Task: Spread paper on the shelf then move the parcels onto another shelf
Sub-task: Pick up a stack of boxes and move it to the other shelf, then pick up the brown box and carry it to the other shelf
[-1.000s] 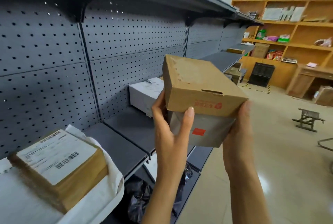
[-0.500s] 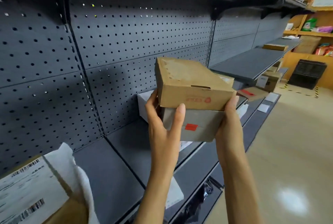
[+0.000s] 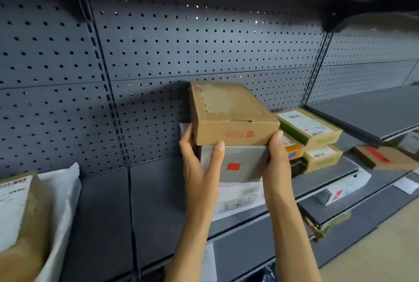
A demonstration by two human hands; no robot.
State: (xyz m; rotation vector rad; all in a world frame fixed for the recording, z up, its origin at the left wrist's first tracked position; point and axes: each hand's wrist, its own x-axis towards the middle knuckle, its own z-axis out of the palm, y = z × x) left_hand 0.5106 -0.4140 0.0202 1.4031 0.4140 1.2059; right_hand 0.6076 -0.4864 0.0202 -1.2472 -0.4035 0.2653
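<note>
Grip: left hand [image 3: 199, 168] and right hand [image 3: 275, 161] clamp the sides of a two-box stack, fingers wrapped on the grey box [image 3: 235, 164].
Stack: matte brown cardboard box [image 3: 229, 111], scuffed top, lies on the smooth grey box with its red sticker.
Surface: dark metal shelf [image 3: 118, 204] below the stack; perforated back panel [image 3: 181, 50] behind it.
Neighbours: labelled parcels [image 3: 310, 127] right of the stack; white paper [image 3: 63, 191] far left.

Dark metal shelf [image 3: 108, 209]: white paper [image 3: 65, 188] under labelled parcel [image 3: 20, 218] at left; stacked labelled boxes [image 3: 315, 139] right
</note>
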